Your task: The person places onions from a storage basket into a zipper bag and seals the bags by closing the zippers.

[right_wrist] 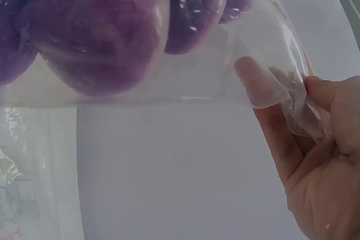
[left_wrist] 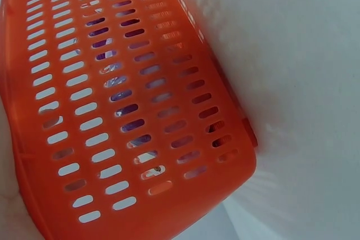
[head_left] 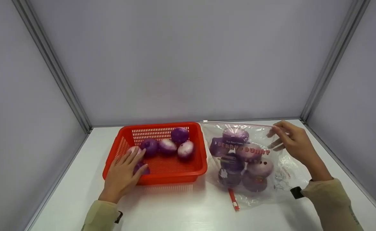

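A red plastic basket (head_left: 162, 179) holds several round purple-and-white onions, among them a purple onion (head_left: 149, 147) and a paler onion (head_left: 186, 150). My left hand (head_left: 120, 176) reaches over its near left rim, fingers extended across a pale onion (head_left: 133, 149). Its thumb lies over another purple onion (head_left: 145, 170), partly hidden. In the left wrist view the basket's slotted wall (left_wrist: 129, 99) covers most of the hand. Beside the basket, a clear zip bag (head_left: 239, 199) has several onions inside. My right hand (head_left: 293, 141) pinches the bag's upper right edge between thumb and fingers.
Another clear printed bag (head_left: 287, 173) lies flat beneath the right side of the filled bag. A red strip (head_left: 233, 199) sticks out at the front. The white table (head_left: 175, 211) has grey panel walls (head_left: 188, 64) behind and at both sides.
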`<state>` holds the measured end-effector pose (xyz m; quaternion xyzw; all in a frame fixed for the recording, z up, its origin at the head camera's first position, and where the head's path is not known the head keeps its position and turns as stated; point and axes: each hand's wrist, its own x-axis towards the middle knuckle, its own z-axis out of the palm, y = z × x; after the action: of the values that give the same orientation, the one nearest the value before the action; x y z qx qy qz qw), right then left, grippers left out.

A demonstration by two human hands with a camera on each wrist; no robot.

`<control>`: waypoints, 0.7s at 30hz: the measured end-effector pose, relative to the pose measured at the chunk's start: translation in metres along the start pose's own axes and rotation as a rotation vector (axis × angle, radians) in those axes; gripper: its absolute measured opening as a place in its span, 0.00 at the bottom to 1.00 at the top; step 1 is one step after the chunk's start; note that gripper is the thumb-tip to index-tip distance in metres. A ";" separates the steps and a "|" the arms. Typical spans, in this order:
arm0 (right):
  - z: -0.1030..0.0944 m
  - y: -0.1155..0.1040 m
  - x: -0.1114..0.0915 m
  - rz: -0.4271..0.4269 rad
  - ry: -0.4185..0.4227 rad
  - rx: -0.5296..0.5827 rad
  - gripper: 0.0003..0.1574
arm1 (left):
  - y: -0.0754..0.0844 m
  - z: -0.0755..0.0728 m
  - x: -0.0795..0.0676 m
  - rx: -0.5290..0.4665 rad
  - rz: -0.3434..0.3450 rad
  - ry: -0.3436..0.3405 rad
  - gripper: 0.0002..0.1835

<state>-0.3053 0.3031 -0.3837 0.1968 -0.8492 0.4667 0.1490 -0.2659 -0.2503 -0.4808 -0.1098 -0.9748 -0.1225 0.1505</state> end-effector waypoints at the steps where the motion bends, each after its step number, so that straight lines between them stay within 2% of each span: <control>1: -0.001 0.000 0.003 0.007 0.023 -0.001 0.19 | 0.000 0.000 0.001 -0.004 0.004 0.001 0.36; 7: -0.008 0.008 0.027 0.064 0.192 0.077 0.23 | 0.001 0.001 0.002 -0.002 0.020 0.019 0.35; 11: -0.012 0.019 0.045 0.104 0.262 0.204 0.23 | 0.000 0.000 0.001 0.005 0.010 0.017 0.35; 16: -0.020 0.039 0.057 0.137 0.342 0.519 0.14 | 0.001 0.001 0.000 -0.002 0.007 0.012 0.35; 19: -0.025 0.053 0.055 0.158 0.412 0.696 0.10 | 0.002 0.001 0.000 0.000 0.007 0.008 0.35; 21: -0.029 0.062 0.050 0.174 0.455 0.763 0.10 | 0.003 0.000 0.000 0.008 0.006 0.005 0.35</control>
<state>-0.3762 0.3478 -0.3921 0.0581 -0.5755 0.7885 0.2092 -0.2647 -0.2474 -0.4802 -0.1116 -0.9746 -0.1186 0.1536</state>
